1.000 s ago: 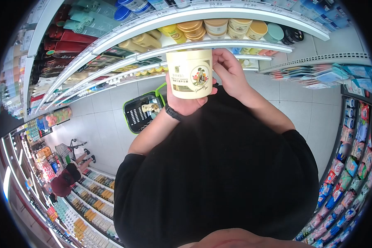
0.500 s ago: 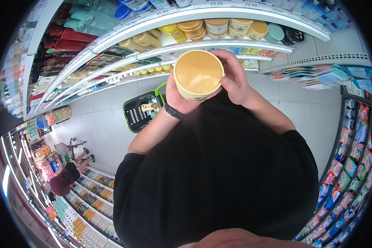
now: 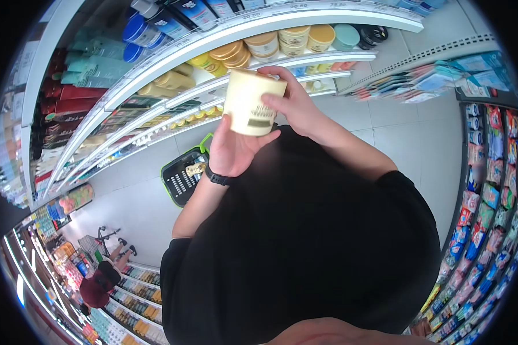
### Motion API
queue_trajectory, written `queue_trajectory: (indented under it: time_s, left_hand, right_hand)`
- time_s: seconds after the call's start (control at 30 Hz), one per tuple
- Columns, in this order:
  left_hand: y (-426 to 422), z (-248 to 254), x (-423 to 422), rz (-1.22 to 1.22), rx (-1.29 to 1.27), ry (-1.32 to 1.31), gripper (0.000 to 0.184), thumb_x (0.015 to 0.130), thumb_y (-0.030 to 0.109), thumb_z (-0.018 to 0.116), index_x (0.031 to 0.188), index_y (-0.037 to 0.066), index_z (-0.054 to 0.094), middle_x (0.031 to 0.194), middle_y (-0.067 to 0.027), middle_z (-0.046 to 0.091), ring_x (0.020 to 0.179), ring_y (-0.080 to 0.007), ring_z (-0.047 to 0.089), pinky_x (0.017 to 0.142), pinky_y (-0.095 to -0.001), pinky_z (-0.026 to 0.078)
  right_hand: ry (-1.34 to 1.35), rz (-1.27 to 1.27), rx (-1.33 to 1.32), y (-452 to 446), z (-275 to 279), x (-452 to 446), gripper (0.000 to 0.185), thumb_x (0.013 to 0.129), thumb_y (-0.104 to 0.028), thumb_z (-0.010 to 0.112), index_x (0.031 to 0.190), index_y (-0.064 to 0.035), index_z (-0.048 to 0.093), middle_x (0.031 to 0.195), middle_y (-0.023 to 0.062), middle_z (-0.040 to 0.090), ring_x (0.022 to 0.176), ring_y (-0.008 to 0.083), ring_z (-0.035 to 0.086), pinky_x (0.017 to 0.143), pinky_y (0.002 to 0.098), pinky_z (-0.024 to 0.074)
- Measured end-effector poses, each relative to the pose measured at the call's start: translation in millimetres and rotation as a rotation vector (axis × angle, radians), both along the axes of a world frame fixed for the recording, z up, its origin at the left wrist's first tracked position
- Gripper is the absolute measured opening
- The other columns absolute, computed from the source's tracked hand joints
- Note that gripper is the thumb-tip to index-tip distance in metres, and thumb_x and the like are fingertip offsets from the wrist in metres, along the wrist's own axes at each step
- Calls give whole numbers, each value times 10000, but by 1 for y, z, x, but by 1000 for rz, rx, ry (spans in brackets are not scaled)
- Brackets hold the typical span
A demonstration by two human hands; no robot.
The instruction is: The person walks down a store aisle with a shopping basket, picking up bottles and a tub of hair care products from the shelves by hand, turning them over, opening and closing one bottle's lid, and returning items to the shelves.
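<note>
A cream-coloured tub [image 3: 248,100] with a gold lid is tilted so that its side, with printed dark lettering and a dark band, faces me. The lettering is too blurred to read. My left hand [image 3: 231,150], with a black watch at the wrist, cups the tub's lower end, its thumb along the left side. Against the upper right side, my right hand [image 3: 293,104] grips the tub with the thumb in front and the other fingers behind. Behind the tub, similar gold-lidded tubs [image 3: 263,46] stand on a shelf.
A black basket with a green rim [image 3: 166,187] stands on the floor to my left, with items inside. Shelves of bottles [image 3: 170,83] curve along the front. Hanging packets [image 3: 411,80] are at the right front. Further left, a person [image 3: 101,282] is beside a shopping cart [image 3: 91,244].
The tub has tipped from showing its gold lid to showing its printed side, and has shifted left. Both hands moved with it, and the view has turned somewhat.
</note>
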State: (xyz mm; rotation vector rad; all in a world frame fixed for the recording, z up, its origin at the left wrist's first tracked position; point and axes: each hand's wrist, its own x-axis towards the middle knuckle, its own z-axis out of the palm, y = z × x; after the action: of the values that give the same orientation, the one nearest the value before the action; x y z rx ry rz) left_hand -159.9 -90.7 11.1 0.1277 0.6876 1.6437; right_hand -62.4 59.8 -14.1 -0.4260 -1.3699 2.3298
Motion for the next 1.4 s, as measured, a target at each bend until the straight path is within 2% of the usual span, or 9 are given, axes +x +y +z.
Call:
queue_trajectory:
  time_s: [0.23, 0.37, 0.47, 0.7, 0.77, 0.87, 0.97, 1.17, 1.4]
  left_hand:
    - [-6, -49, -47, -82, -214, -222, 456, 964, 387, 476, 1262, 42, 461, 1284, -168, 532, 1143, -281, 550, 950, -442, 454]
    - [-39, -124, -91, 530, -599, -457, 287, 920, 218, 517, 1144, 44, 479, 993, -96, 560, 929, -211, 558, 820, -361, 478]
    - [-84, -204, -123, 744, -730, -377, 332, 904, 213, 545, 1192, 98, 424, 930, -70, 545, 809, -214, 564, 714, -352, 493]
    - [-163, -295, -132, 885, -977, -224, 182, 841, 138, 465, 662, 131, 432, 545, 17, 436, 471, -128, 470, 506, -259, 450]
    - [-177, -303, -114, 893, -1044, -273, 174, 861, 183, 498, 699, 128, 466, 568, 13, 472, 476, -115, 488, 495, -261, 454]
    - [-231, -378, -94, 433, -986, 768, 191, 881, 237, 543, 740, 120, 491, 624, 4, 518, 521, -138, 521, 527, -287, 469]
    - [-260, -439, -95, 497, -768, -79, 204, 895, 312, 584, 844, 125, 520, 724, -20, 577, 642, -209, 574, 621, -381, 488]
    - [-217, -383, -50, 364, -995, 286, 218, 886, 315, 600, 848, 109, 540, 726, -25, 586, 654, -211, 582, 631, -375, 490]
    - [-208, -361, -39, 290, -1060, 478, 236, 875, 318, 618, 853, 90, 563, 728, -30, 595, 668, -213, 591, 643, -367, 492]
  right_hand:
    - [13, -96, -684, 38, -25, 22, 508, 887, -388, 636, 1282, -96, 505, 1181, 40, 620, 1113, 177, 592, 940, 389, 488]
    - [46, -201, -768, 61, -35, 44, 513, 893, -379, 639, 1295, -98, 490, 1206, 56, 610, 1113, 195, 594, 965, 381, 476]
    - [-2, -360, -631, 78, -39, 55, 487, 913, -339, 622, 1291, -69, 475, 1190, 54, 609, 1102, 185, 597, 922, 370, 502]
    - [-174, -508, -256, 122, -65, 68, 587, 846, -286, 714, 1296, -15, 453, 1180, 101, 585, 1082, 195, 591, 893, 340, 502]
    - [-431, -647, 306, 136, -74, 68, 681, 787, -191, 774, 1331, -16, 405, 1199, 125, 557, 1082, 182, 576, 888, 299, 498]
    - [-480, -624, 692, 169, -89, 68, 812, 729, -166, 815, 1378, 5, 358, 1253, 150, 529, 1122, 202, 551, 911, 308, 488]
    - [-436, -608, 775, 182, -83, 62, 870, 722, -185, 821, 1424, -21, 334, 1285, 152, 525, 1135, 222, 555, 900, 317, 502]
    - [-531, -476, 816, 214, -77, 42, 784, 700, -195, 821, 1357, -18, 429, 1217, 113, 590, 1003, 187, 619, 601, 292, 584]
    - [-676, -334, 1107, 253, -97, 25, 659, 681, -315, 840, 1200, -11, 569, 1176, 176, 626, 1065, 313, 610, 961, 353, 455]
